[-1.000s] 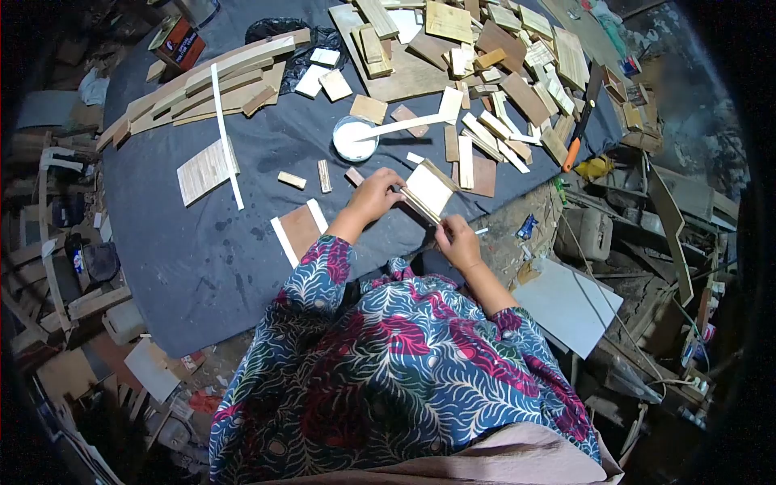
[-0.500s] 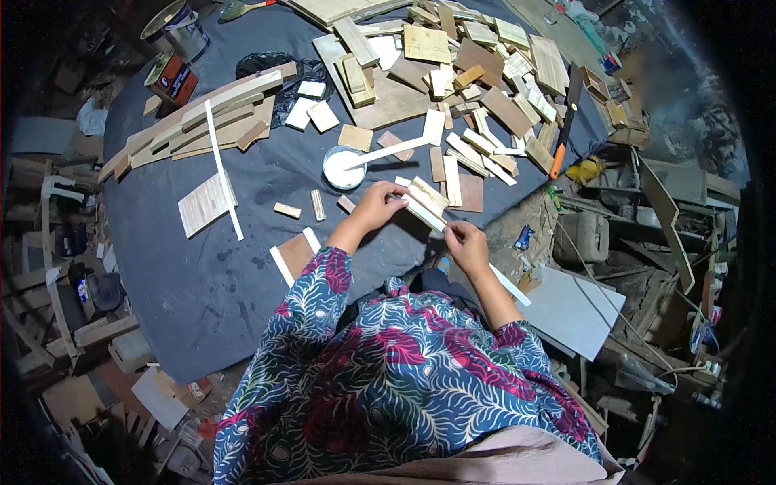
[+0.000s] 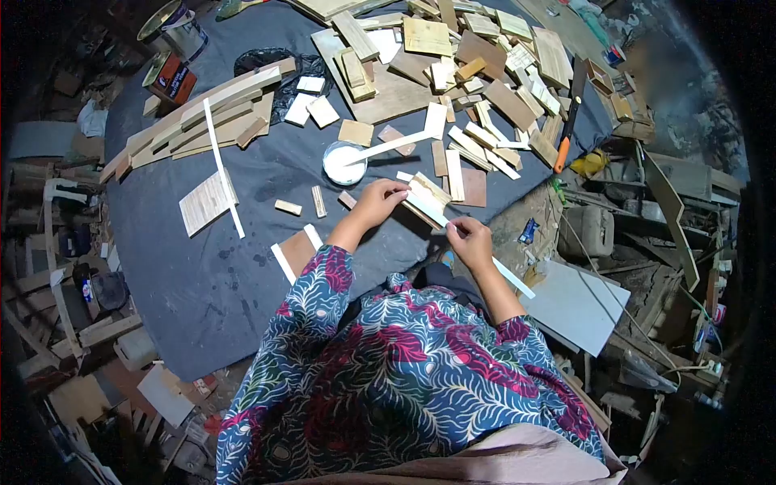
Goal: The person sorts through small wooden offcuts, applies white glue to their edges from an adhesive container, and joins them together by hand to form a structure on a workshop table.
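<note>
A long, thin white wooden strip (image 3: 426, 208) runs slantwise between my hands, and its far end sticks out below my right wrist. My left hand (image 3: 377, 205) pinches the upper end with thumb and fingertips. Farther along, my right hand (image 3: 470, 240) pinches the strip between thumb and bent fingers. A narrow brown wood edge shows along the strip's lower side. Just beyond the strip lie pale wood blocks (image 3: 432, 187) on the dark cloth. Near my left hand stands a tub of white paste (image 3: 339, 174) with a flat wooden stick (image 3: 394, 145) resting in it.
Wood offcuts (image 3: 477, 69) are heaped on the dark cloth (image 3: 186, 307) at the back. An orange-handled tool (image 3: 561, 153) lies at the right edge. Long boards (image 3: 194, 121) and cans (image 3: 171, 78) are at the left. A white panel (image 3: 586, 303) is low on the right.
The white strip has slid slightly down and right and turned a little, with its broad face now showing more. My right hand has shifted slightly right; the left stays nearly in place.
</note>
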The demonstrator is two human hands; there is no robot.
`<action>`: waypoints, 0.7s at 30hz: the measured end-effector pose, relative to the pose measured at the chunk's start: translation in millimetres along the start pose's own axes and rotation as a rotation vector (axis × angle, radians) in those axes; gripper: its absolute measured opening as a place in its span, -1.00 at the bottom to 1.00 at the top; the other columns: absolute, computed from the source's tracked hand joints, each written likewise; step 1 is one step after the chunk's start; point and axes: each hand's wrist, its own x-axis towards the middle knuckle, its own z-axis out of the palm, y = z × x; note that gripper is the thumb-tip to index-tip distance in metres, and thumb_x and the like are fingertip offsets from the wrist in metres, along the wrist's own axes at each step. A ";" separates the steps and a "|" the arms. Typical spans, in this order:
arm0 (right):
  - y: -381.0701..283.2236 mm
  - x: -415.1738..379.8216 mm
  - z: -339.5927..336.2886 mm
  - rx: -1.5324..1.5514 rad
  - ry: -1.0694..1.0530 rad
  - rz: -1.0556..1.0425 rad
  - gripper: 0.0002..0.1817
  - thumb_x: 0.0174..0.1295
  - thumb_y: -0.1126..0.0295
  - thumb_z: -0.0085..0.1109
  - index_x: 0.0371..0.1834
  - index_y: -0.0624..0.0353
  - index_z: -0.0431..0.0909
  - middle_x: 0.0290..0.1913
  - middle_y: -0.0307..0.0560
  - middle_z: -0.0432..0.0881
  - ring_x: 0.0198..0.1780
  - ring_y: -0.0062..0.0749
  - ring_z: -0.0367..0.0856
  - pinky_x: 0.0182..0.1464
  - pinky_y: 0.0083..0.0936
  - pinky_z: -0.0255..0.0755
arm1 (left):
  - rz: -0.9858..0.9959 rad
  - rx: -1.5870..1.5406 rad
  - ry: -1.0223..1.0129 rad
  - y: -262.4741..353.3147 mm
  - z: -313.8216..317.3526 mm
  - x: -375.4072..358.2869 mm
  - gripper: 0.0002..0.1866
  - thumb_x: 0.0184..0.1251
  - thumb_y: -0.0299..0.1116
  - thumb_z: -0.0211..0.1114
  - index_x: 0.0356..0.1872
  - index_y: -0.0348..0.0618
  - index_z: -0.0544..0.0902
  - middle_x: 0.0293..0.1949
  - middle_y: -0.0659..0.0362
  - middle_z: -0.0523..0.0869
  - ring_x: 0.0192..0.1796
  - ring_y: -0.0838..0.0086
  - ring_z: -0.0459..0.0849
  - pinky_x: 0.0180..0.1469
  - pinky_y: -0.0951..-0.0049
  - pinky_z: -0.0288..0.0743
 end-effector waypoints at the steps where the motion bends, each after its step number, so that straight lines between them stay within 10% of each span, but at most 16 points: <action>1: 0.8 -0.4 0.7 0.000 -0.004 0.001 -0.82 -0.06 0.37 0.22 -0.48 0.27 0.59 -0.51 0.03 0.59 -0.48 -0.26 0.59 -0.42 -0.50 0.43 | -0.023 -0.028 0.007 -0.3 0.6 -0.6 -0.76 0.16 -0.34 0.21 -0.21 -0.27 0.62 -0.30 0.10 0.64 -0.31 0.49 0.56 -0.24 0.54 0.41; 21: -2.5 -8.5 3.3 0.034 -0.010 0.016 -0.83 -0.02 0.41 0.19 -0.39 0.27 0.60 -0.41 0.05 0.61 -0.39 -0.22 0.61 -0.34 -0.52 0.46 | -0.156 -0.227 0.025 -2.2 7.6 3.1 -0.79 0.14 -0.39 0.24 -0.25 -0.30 0.62 -0.42 0.16 0.64 -0.46 0.59 0.56 -0.38 0.59 0.45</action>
